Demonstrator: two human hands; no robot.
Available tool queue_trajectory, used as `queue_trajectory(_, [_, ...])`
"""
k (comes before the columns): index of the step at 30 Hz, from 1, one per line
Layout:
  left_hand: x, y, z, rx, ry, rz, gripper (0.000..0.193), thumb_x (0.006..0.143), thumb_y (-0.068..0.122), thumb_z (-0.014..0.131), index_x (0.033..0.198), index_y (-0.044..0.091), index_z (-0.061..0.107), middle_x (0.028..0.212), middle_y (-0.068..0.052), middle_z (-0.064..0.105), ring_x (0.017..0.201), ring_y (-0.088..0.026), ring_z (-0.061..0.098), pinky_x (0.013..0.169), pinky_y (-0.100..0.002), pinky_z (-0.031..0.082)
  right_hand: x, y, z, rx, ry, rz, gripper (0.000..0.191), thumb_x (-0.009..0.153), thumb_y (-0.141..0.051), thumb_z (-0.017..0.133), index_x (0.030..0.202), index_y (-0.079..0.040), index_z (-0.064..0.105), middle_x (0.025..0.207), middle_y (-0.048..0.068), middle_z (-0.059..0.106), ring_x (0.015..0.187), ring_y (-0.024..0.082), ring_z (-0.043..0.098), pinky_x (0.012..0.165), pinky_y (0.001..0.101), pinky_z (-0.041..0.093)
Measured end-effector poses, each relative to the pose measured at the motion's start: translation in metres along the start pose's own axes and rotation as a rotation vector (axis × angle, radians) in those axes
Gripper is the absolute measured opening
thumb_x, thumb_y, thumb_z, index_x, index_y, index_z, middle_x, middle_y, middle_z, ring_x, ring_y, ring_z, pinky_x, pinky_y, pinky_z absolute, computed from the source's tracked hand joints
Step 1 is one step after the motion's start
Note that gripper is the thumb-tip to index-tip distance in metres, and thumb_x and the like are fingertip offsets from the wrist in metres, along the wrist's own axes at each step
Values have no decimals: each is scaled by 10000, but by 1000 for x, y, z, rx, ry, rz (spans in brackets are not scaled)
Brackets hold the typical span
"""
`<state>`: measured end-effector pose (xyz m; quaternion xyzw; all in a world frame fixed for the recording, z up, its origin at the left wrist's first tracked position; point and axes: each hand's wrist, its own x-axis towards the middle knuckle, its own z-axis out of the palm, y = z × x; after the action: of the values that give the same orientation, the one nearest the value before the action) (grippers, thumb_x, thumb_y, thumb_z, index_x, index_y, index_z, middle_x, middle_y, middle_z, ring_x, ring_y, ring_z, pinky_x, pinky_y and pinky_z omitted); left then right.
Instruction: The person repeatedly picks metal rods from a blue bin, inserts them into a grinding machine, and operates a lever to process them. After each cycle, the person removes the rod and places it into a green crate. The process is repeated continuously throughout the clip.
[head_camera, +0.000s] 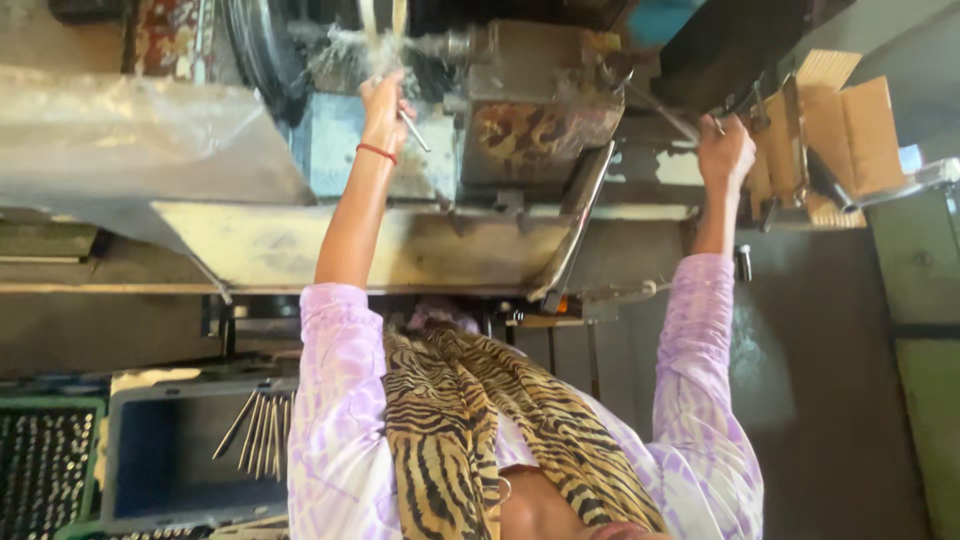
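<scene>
My left hand, with a red thread at the wrist, reaches up to the spinning part of a lathe. It pinches a thin metal rod where white coolant sprays. My right hand is closed around a metal lever handle on the machine's right side. Both arms are in pale purple sleeves, and a tiger-striped scarf hangs down my chest.
A grey crate at lower left holds several metal rods; a green tray of small parts sits beside it. A plastic sheet covers the machine's left end. Cardboard stands at the right. A metal chip tray runs below the lathe.
</scene>
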<state>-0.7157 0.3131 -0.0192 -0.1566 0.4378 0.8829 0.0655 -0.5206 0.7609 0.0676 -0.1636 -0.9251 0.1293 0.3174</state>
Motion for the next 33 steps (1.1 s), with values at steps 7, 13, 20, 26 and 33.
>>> queue_trajectory(7, [93,10,49,38,262,-5,444,838,147,712,1182,219,438,842,-41,553,570,-144,523,457,-323,406,56,55,36,-109,-249,215,512,1076,-475,569,918,-15,727,902,292,694,890,529,647,809,595,504])
queue_trajectory(13, [140,-2,53,-115,198,-24,511,910,148,663,1339,282,421,909,-48,582,629,-161,538,540,-355,435,73,74,71,-238,-196,275,622,1110,-521,456,819,-57,751,822,296,684,824,548,647,762,627,511])
queue_trajectory(20, [167,-11,38,-80,133,-65,548,921,130,647,1382,303,407,983,-29,604,773,-181,609,705,-406,528,55,87,99,-340,-39,281,602,1105,-487,490,771,-54,743,782,261,692,762,520,668,697,616,521])
queue_trajectory(26, [176,-14,31,-161,80,-20,405,979,124,654,1297,242,432,982,-82,601,739,-210,572,738,-423,579,65,94,104,-281,-26,230,531,1095,-438,520,783,-79,754,730,248,679,729,505,659,663,610,514])
queue_trajectory(33, [188,-18,43,-182,29,111,373,992,47,717,1239,140,452,1065,-86,597,857,-262,659,676,-456,498,71,93,112,-300,84,188,485,1062,-410,567,766,-70,744,676,227,661,664,473,661,625,581,517])
